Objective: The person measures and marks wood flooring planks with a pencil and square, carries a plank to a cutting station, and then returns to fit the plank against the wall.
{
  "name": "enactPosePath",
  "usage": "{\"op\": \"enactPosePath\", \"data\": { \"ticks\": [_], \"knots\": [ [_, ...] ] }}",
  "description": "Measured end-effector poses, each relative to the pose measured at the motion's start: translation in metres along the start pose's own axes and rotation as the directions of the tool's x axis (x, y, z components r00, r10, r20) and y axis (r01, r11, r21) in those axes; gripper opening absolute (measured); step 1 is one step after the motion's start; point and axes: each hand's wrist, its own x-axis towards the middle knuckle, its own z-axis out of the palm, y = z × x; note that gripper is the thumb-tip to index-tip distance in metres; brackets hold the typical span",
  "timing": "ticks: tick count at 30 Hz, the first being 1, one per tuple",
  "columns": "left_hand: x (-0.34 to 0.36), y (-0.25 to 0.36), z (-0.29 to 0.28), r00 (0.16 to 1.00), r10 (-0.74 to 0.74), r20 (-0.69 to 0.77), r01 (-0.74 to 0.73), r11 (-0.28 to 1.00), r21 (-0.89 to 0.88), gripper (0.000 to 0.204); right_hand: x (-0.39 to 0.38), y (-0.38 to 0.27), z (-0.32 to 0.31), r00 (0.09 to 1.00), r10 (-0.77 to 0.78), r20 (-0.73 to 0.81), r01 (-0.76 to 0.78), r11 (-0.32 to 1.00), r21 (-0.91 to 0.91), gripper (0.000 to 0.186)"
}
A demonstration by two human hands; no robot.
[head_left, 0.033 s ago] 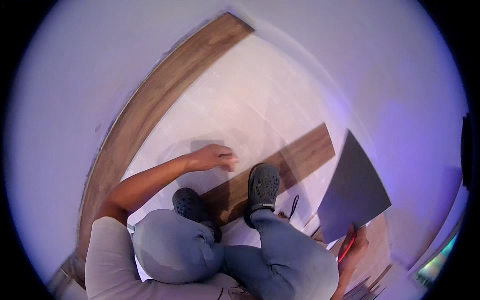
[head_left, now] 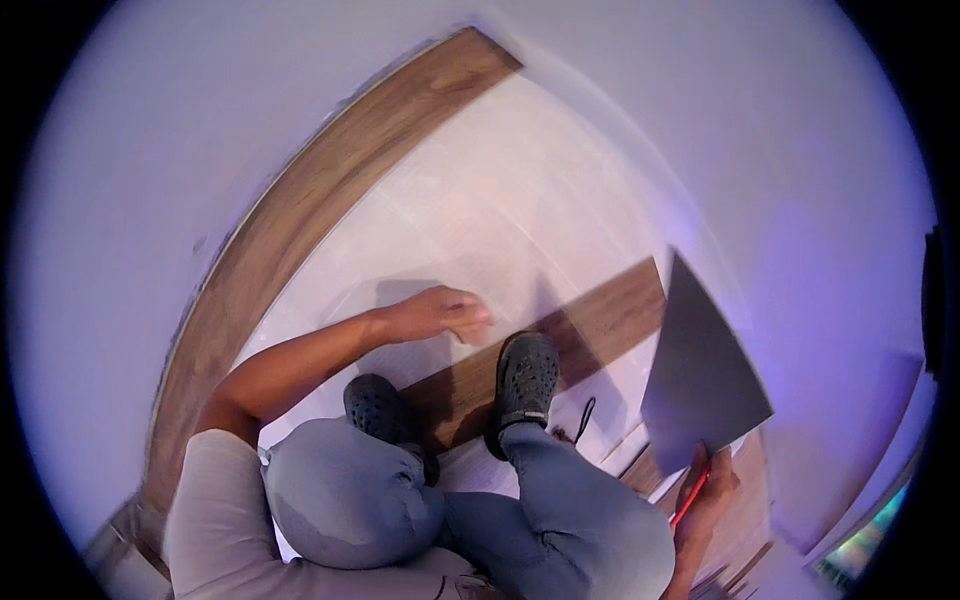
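My left hand [head_left: 445, 314] hovers over the pale floor, its fingers loosely bent and a little blurred, with nothing visible in it. Just below lies a brown wood-look plank [head_left: 605, 315], slanting across the floor; my right shoe [head_left: 527, 375] rests on it. My left shoe [head_left: 376, 405] is at its near end. On the right, my right hand [head_left: 706, 490] grips the lower edge of a dark grey flat board [head_left: 700, 365], tilted up off the floor. A thin red pencil-like tool [head_left: 691, 497] is also in that hand; its exact kind is unclear.
A long row of wood-look flooring [head_left: 300, 205] runs along the left wall [head_left: 130, 220]. Near my right leg lie a black cord loop [head_left: 585, 418] and more wood-look pieces [head_left: 642, 474]. Several thin strips [head_left: 745, 570] are at the lower right. Another wall [head_left: 820, 230] rises on the right.
My left hand has shifted slightly right, toward the plank. The grey board in my right hand has turned a little, its top corner now further left. The view has shifted slightly.
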Motion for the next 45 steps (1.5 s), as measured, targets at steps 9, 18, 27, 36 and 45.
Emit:
{"op": "enactPosePath", "data": {
  "ticks": [9,18,27,36,45],
  "knots": [
    [-0.025,-0.031,-0.006,0.894,0.28,-0.35,-0.257,0.96,0.111,0.056,0.147,-0.107,-0.012,0.862,-0.477,-0.172,0.493,0.867,0.065,0.008],
    [-0.111,0.005,0.019,0.822,0.397,-0.409,-0.037,0.753,0.657,0.056,0.238,-0.138,0.157,0.933,-0.346,0.098,-0.097,0.02,0.995,0.052],
    [-0.075,-0.056,0.036,0.562,0.658,-0.502,0.361,0.351,0.864,0.054,0.185,-0.205,0.268,0.831,-0.339,0.442,-0.552,-0.604,0.575,0.069],
    [0.013,-0.069,-0.006,0.579,0.55,-0.602,0.475,0.374,0.797,0.058,0.268,-0.207,0.381,0.958,0.171,0.231,-0.202,-0.174,0.964,0.027],
    [-0.007,-0.137,-0.029,0.184,-0.287,-0.94,-0.142,0.939,-0.314,0.033,0.321,-0.205,0.44,0.925,0.33,0.187,-0.16,-0.108,0.981,0.018]
  ]
}}
